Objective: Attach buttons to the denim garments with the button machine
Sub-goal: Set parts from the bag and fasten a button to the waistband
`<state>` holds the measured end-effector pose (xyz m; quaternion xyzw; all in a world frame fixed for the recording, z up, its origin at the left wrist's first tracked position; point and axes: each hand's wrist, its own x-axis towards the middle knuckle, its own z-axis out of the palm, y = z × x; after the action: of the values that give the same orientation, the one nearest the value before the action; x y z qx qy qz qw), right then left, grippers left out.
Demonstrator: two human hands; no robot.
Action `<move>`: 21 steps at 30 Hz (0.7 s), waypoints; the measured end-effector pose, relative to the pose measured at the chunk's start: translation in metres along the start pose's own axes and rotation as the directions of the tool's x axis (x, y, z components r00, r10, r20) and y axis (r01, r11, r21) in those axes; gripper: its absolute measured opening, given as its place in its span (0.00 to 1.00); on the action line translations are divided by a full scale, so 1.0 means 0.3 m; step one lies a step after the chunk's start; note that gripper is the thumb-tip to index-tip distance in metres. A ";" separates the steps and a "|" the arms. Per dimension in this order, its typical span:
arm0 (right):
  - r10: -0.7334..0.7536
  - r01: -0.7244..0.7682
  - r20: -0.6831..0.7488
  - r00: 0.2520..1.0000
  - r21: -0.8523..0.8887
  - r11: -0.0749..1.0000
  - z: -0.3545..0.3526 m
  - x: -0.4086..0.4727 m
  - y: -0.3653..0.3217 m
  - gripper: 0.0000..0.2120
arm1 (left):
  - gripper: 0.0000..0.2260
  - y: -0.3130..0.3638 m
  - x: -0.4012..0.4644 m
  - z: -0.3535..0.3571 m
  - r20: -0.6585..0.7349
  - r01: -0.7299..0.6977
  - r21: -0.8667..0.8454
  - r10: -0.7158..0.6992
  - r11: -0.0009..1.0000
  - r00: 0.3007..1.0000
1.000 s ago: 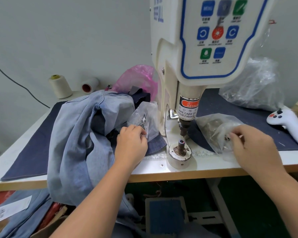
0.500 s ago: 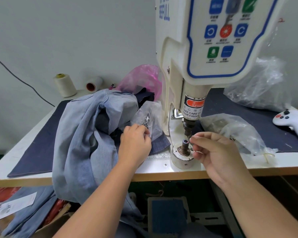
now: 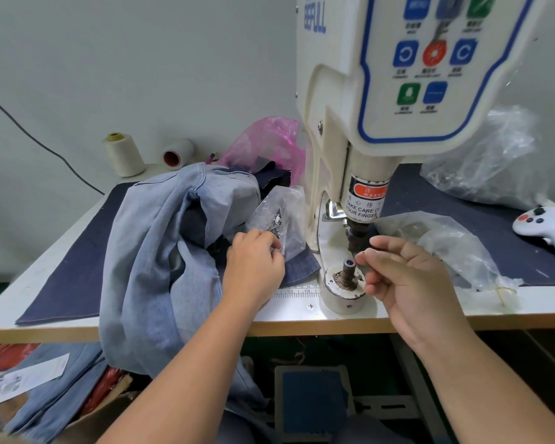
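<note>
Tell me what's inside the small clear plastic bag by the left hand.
The small clear plastic bag holds a cluster of small silvery metal pieces. The left hand covers its lower edge, so anything there is hidden.

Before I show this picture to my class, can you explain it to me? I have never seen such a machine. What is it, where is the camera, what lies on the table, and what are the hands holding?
The camera sits on the worker's head and looks forward and down, so both arms reach in from below. The tall cream body with the coloured keys is the button machine; below its head a small post stands up from the round die. The right hand is beside that post, fingers curled, thumb and forefinger pinched; whether a button is between them is too small to tell. The left hand grips a clear bag of small metal parts. A pale denim garment is heaped on the table and hangs over its front edge. Also there: two thread cones, a pink bag, more clear bags and a white controller.
</note>
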<state>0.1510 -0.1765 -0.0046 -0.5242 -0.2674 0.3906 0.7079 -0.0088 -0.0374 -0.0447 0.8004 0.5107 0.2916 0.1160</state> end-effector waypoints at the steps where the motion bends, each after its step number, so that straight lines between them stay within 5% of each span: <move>1: -0.029 0.029 0.013 0.999 -0.035 0.999 0.003 0.002 0.000 0.08 | 0.08 0.000 0.000 0.000 -0.001 -0.002 0.004 0.002 1.000 1.000; 14: -0.067 0.067 0.081 0.994 0.007 0.998 0.010 -0.002 -0.007 0.12 | 0.08 0.000 -0.001 0.002 -0.008 0.001 0.005 -0.001 1.000 1.000; 21: -0.095 0.096 0.015 0.995 -0.153 0.984 0.033 0.015 0.000 0.13 | 0.08 -0.001 -0.001 0.000 0.000 0.000 0.003 0.000 1.000 1.000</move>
<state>0.1457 -0.1676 -0.0016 -0.5621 -0.3241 0.3364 0.6826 -0.0092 -0.0376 -0.0449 0.8007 0.5110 0.2909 0.1148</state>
